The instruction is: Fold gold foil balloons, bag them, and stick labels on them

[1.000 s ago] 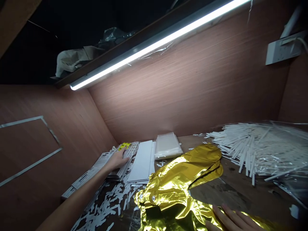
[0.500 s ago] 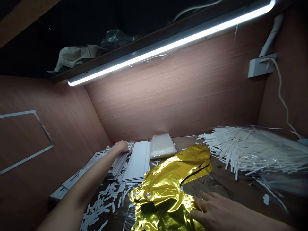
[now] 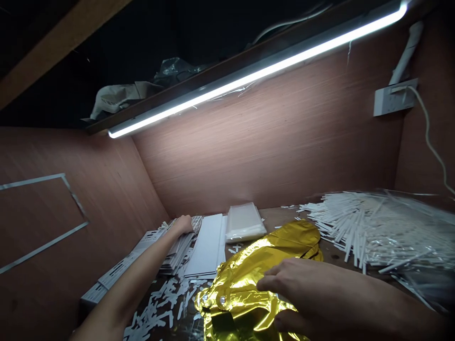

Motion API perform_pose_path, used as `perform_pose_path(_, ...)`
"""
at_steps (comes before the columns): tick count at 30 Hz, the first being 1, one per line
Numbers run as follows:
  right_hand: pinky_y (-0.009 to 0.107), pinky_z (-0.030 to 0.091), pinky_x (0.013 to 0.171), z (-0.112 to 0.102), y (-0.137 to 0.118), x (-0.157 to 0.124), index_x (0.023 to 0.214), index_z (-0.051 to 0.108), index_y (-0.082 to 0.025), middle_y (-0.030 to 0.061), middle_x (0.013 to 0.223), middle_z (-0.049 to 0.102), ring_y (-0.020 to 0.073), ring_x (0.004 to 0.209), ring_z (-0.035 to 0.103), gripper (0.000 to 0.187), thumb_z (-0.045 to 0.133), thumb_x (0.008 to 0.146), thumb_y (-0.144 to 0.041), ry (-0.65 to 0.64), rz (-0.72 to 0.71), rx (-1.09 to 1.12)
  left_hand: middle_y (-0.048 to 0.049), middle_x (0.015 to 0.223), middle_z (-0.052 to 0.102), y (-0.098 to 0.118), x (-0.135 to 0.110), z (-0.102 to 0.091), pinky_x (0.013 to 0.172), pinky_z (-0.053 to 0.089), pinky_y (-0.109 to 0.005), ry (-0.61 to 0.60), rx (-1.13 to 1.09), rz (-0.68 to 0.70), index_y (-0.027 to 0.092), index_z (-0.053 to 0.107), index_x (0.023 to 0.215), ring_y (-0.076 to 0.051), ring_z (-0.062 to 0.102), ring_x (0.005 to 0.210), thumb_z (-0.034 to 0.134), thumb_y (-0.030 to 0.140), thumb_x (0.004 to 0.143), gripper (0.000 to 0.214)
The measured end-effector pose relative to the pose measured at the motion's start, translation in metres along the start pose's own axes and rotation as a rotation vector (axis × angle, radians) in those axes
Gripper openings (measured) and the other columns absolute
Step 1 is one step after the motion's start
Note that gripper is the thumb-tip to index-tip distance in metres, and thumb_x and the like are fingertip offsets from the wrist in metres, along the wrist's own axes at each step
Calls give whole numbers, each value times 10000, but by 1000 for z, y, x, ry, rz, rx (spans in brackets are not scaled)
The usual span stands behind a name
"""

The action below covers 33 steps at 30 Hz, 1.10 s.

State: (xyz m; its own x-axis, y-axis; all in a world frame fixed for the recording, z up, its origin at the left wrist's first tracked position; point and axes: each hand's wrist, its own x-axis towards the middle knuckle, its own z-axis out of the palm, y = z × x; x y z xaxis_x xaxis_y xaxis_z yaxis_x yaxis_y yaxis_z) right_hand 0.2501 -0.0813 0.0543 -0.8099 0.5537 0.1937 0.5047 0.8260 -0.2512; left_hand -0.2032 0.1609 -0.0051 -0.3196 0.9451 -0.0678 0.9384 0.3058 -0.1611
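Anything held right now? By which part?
Right hand spans the middle of the gold foil balloon, grip unclear. Left hand sits on the far end of a stack of perforated white card, grip also unclear.

A workshop booth [image 3: 88,237] with laminate walls [image 3: 249,156] and strip light [image 3: 256,85].

L arm [image 3: 124,284] straight fwd, L hand [image 3: 183,225] curled down, well left of R hand [image 3: 293,291]: palm down, fingers [image 3: 273,282] spread, thumb side low.

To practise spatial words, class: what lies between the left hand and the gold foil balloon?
In the head view, a white card stack lies between the left hand and the gold foil balloon.
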Motion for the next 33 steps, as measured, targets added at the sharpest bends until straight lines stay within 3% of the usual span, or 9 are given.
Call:
perform_pose_path(3, 322, 517, 730, -6, 7, -4, 1154, 745, -276, 45, 1008, 765, 256, 945, 720, 276, 689, 898, -362, -99, 92, 48, -110, 1277, 642, 1, -3, 0, 923, 578, -434, 37, -19, -32, 170, 630, 1276, -254, 660, 1120, 681, 343, 968, 357)
perform_pose_path(8, 312, 492, 669, -11, 17, -9, 1153, 754, -303, 41, 993, 763, 259, 890, 725, 287, 706, 880, -377, -95, 132, 56, -116, 1283, 640, 2, -1, -10, 928, 576, -440, 113, -74, -147, 163, 627, 1281, -259, 657, 1126, 681, 348, 968, 368)
perform_pose_path(16, 361, 526, 755, -14, 25, -14, 1314, 700, -314, 63, 1082, 767, 286, 951, 726, 437, 688, 881, -367, -36, 129, 48, -119, 1284, 641, -16, 1, -35, 934, 574, -453, 254, -277, -260, 154, 628, 1278, -257, 658, 1120, 666, 361, 976, 368)
perform_pose_path(21, 383, 533, 798, -5, 36, -11, 1356, 677, -318, 82, 1111, 757, 306, 993, 723, 466, 663, 902, -419, -6, 151, 54, -113, 1276, 645, -21, 4, -39, 937, 572, -453, 372, -457, -228, 158, 634, 1268, -258, 657, 1122, 669, 355, 975, 356)
perform_pose_path(27, 463, 529, 852, -3, 45, -4, 1359, 682, -310, 130, 1159, 733, 384, 1065, 696, 540, 692, 855, -501, -125, 215, 133, -116, 1280, 645, -16, 14, -46, 946, 569, -464, 534, -721, -164, 149, 637, 1259, -256, 655, 1124, 666, 345, 976, 345)
perform_pose_path(33, 513, 519, 922, 3, 56, -3, 1345, 695, -292, 131, 1206, 722, 397, 1109, 673, 540, 689, 859, -526, -96, 228, 163, -95, 1194, 682, -10, 16, -60, 917, 581, -445, 650, -1049, -45, 140, 666, 1184, -231, 678, 1053, 673, 338, 974, 288)
